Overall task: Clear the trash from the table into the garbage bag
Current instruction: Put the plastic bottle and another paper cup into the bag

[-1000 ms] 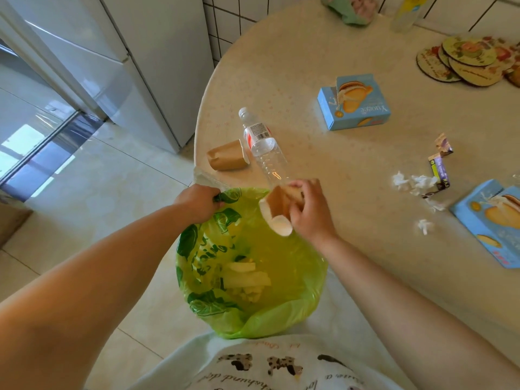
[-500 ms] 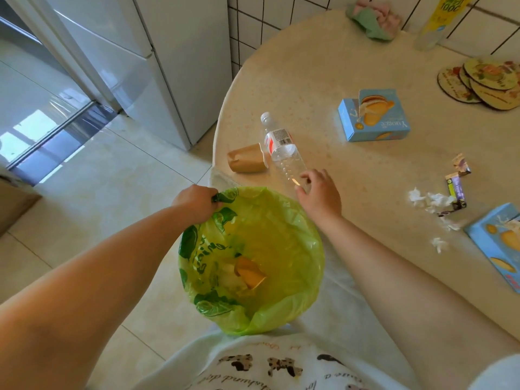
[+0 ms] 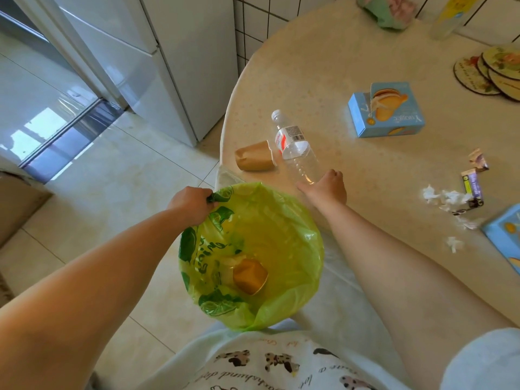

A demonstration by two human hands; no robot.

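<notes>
My left hand (image 3: 194,204) grips the rim of a green garbage bag (image 3: 295,249) and holds it open beside the table edge. A crumpled brown paper cup (image 3: 250,275) lies inside the bag on other trash. My right hand (image 3: 327,187) rests on the table with fingers and thumb around the bottom end of a clear plastic bottle (image 3: 295,147), which lies on its side. A second brown paper cup (image 3: 254,156) lies to the left of the bottle. Torn white tissue bits (image 3: 444,197) and small wrappers (image 3: 474,185) lie further right.
The beige table (image 3: 323,66) also carries a blue snack box (image 3: 387,111), another blue box (image 3: 503,235) at the right edge, round coasters (image 3: 489,71), a cloth (image 3: 388,9) and a yellow bottle (image 3: 447,15). A white fridge (image 3: 174,52) stands to the left.
My right hand dropped the brown paper cup into the bag, then reached forward over the table to the bottom end of the plastic bottle. The left hand kept holding the bag.
</notes>
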